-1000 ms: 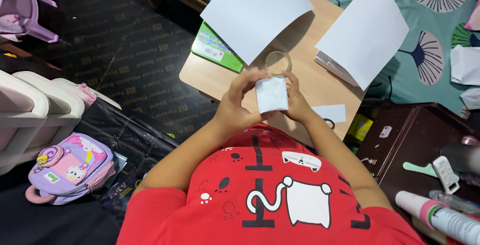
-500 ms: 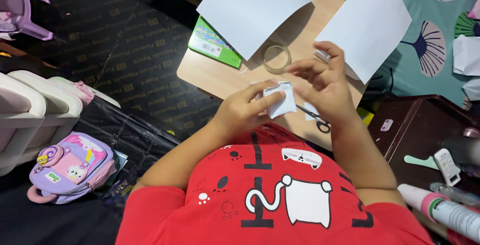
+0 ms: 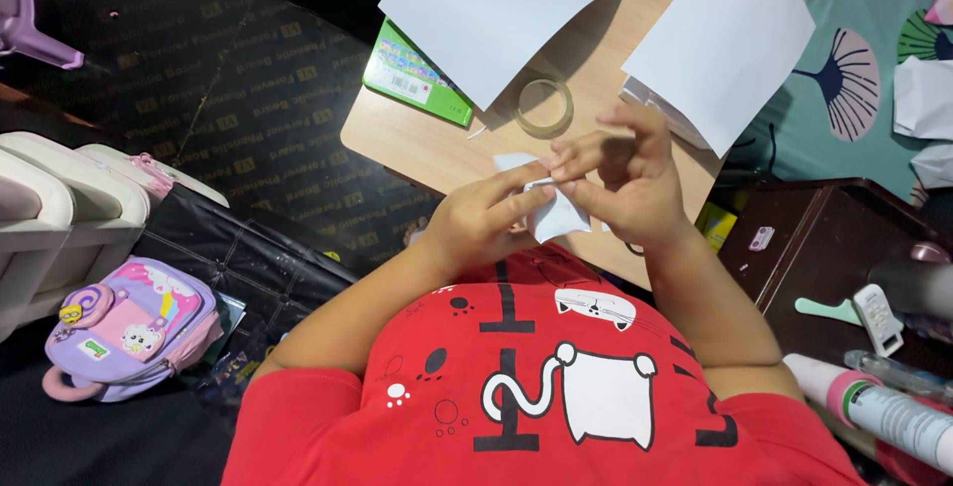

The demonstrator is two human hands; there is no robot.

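A small wooden bench [image 3: 417, 143] is carrying paper sheets; just below the tape roll [image 3: 543, 107], both hands, left [image 3: 486, 223] and right [image 3: 625, 183], are pinching and folding a small paper piece [image 3: 556, 213]; pressing the crease seems due.

1. A clear tape roll [image 3: 543, 107] lies on the wooden table [image 3: 417, 143], between two white sheets [image 3: 493, 11] [image 3: 723, 34].
2. A green booklet [image 3: 417, 76] sticks out from under the left sheet.
3. A lilac backpack [image 3: 124, 327] sits on the dark floor beside a white case [image 3: 60, 213].
4. A dark cabinet [image 3: 829, 238] at right carries a mint spatula [image 3: 832, 311] and a pink-capped tube [image 3: 874, 412].
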